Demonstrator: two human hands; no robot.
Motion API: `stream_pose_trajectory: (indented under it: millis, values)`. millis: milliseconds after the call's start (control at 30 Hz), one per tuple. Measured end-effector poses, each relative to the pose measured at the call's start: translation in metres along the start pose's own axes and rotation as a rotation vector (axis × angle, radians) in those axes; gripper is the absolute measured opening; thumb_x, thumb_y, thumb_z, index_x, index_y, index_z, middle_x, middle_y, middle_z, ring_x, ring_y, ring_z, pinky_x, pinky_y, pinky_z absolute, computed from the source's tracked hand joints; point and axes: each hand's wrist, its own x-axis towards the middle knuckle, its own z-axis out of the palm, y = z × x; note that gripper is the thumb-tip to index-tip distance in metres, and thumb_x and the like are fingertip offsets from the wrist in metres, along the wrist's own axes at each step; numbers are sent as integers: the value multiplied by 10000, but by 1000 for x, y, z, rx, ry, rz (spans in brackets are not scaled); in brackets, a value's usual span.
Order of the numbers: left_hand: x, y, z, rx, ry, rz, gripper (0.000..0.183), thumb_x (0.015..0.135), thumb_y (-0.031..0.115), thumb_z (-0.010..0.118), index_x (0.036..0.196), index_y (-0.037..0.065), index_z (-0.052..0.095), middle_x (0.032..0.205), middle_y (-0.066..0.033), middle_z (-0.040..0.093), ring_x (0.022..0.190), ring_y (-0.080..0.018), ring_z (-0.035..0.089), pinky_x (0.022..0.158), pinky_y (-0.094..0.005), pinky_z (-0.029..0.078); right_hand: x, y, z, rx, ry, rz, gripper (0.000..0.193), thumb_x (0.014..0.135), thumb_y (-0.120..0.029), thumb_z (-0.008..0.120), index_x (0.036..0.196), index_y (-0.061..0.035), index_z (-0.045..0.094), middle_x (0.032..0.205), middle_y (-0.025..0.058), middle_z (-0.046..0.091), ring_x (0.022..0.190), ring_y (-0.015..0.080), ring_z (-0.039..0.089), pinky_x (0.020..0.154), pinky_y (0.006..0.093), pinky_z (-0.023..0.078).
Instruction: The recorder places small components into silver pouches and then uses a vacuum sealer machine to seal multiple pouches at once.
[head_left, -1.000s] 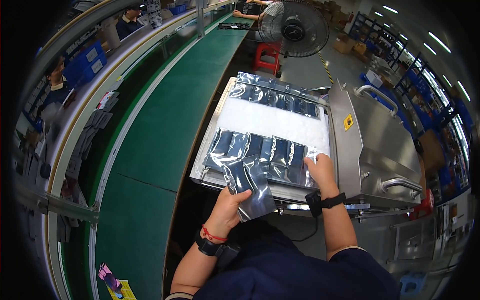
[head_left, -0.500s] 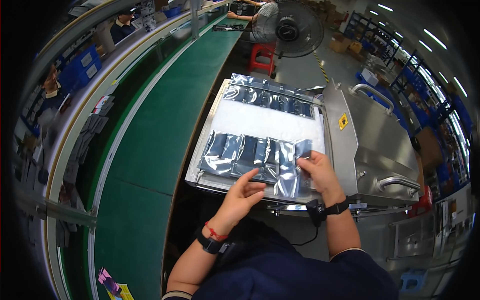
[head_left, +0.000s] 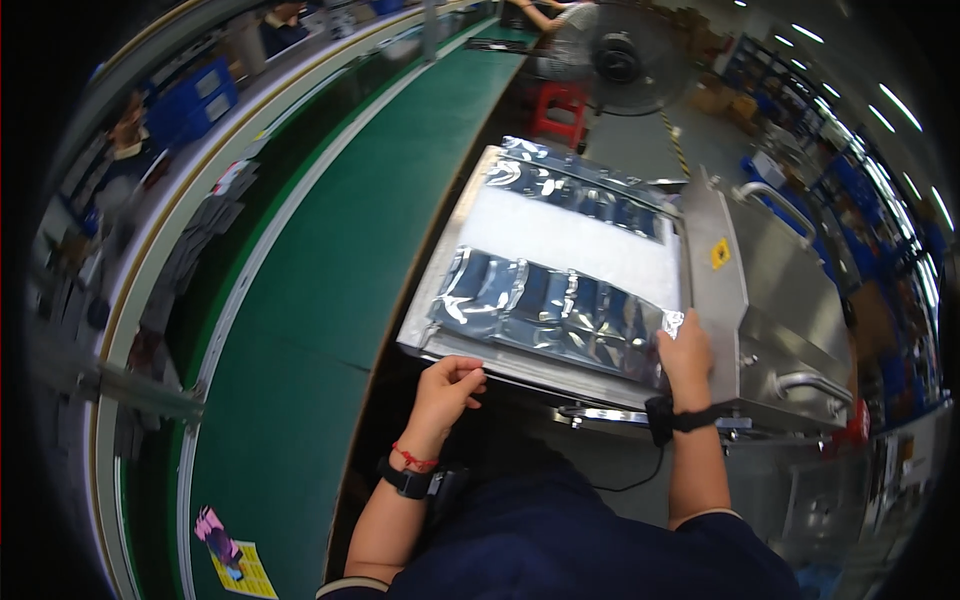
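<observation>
Several shiny grey see-through anti-static bags (head_left: 540,300) with dark flat contents lie side by side along the near edge of a white pad (head_left: 580,235). At the right end of this row, my right hand (head_left: 687,352) is closed on the edge of the last bag (head_left: 645,335); its fingertips are partly hidden. A second row of similar bags (head_left: 585,195) lies along the pad's far edge. My left hand (head_left: 447,395) is just off the bed's near left edge, fingers curled and thumb close to the index finger, with nothing visible in it.
A steel lid (head_left: 775,290) with bar handles stands raised at the right of the bed. Along the left runs a green conveyor belt (head_left: 330,270). Beyond are a fan (head_left: 615,60), a red stool (head_left: 560,112) and people across the line.
My left hand has drawn back from the bags toward the bed's near left edge. The right hand has lowered the last bag into line with the row. The view has shifted.
</observation>
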Motion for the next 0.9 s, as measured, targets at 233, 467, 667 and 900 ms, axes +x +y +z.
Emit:
stream_pose_trajectory:
  millis: [233,467,667,900]
  values:
    - [4,-21,-1,-170,28,-241,204,914,227,611,951,33,559,867,-113,633,746,-212,656,577,-326,569,-62,-69,-5,200,-196,-920,823,644,-382,799,1303,-24,461,1279,232,480,1204,407,428,981,474,358]
    - [6,-35,6,-486,91,-140,148,940,172,564,933,25,559,917,-125,642,852,-237,665,707,-334,573,-92,-114,30,93,-337,-1086,1053,592,-410,821,1423,-31,297,1441,249,314,1372,404,245,1088,527,227]
    - [-1,-24,12,-478,106,-57,142,946,158,556,932,17,571,918,-126,655,843,-216,673,682,-298,578,-87,-135,43,132,-107,-1185,898,517,-245,847,1283,13,457,1290,199,490,1241,348,428,1029,441,334]
    - [1,9,18,-308,122,20,164,944,166,561,892,15,594,849,-103,664,787,-174,674,626,-264,561,-79,-153,51,153,-49,-1253,492,638,-81,686,1109,12,578,924,103,536,886,273,526,799,387,441]
